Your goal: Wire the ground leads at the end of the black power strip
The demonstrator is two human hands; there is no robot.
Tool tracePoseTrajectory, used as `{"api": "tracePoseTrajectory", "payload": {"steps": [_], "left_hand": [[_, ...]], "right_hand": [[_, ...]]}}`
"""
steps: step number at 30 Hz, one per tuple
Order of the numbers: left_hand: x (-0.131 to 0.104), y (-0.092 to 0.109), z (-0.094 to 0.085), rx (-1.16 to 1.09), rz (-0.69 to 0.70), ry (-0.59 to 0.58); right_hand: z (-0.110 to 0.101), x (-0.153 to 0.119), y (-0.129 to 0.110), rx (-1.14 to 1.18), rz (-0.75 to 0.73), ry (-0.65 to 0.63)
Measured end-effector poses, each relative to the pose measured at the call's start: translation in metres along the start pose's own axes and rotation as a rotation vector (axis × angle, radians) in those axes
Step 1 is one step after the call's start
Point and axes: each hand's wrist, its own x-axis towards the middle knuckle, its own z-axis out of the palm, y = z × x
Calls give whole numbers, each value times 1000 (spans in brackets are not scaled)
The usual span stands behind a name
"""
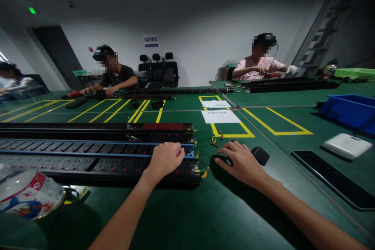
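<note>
Several long black power strips with red-marked sockets lie side by side on the green table. My left hand rests on the near power strip, close to its right end, with the fingers curled over toward the blue-edged strip; the fingertips are partly hidden. Just right of the strip ends, my right hand hovers low over or touches the table, fingers apart and holding nothing. Small wire pieces with yellow-green leads lie beyond its fingertips. A black cube-shaped object stands beside this hand.
A phone, a white case and a blue bin are at the right. White paper sheets lie ahead inside yellow tape. A printed paper tub stands at near left. Co-workers sit across the table.
</note>
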Motion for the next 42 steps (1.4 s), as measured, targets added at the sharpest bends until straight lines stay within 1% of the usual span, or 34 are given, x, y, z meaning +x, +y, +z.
{"api": "tracePoseTrajectory", "payload": {"steps": [3,7,11,14,17,25,28,31,33,35,38,42], "left_hand": [[0,-1,1,-1,1,1],[0,-1,3,2,1,6],[0,-2,5,0,4,17],[0,-2,5,-1,5,20],[0,-1,4,1,7,22],[-2,0,3,6,-7,25],[-2,1,3,2,-18,8],[-2,1,3,-5,-14,9],[-3,0,3,-11,-12,16],[-3,-1,4,-23,-6,17],[-3,0,4,-35,1,20],[-4,2,1,-32,-23,6]], "right_hand": [[3,-2,-8,57,-39,-56],[3,-1,-12,124,-69,-75],[1,-1,-11,185,-40,-73],[1,-1,-10,264,45,-71],[3,-1,-10,365,133,-117],[5,5,-16,736,230,-150],[4,8,-16,872,349,-173],[2,9,-14,993,489,-159],[1,9,-11,1080,550,-132],[-1,8,-9,1174,592,-109],[-3,6,-7,1288,649,-108],[2,3,-5,1326,688,-129]]}}
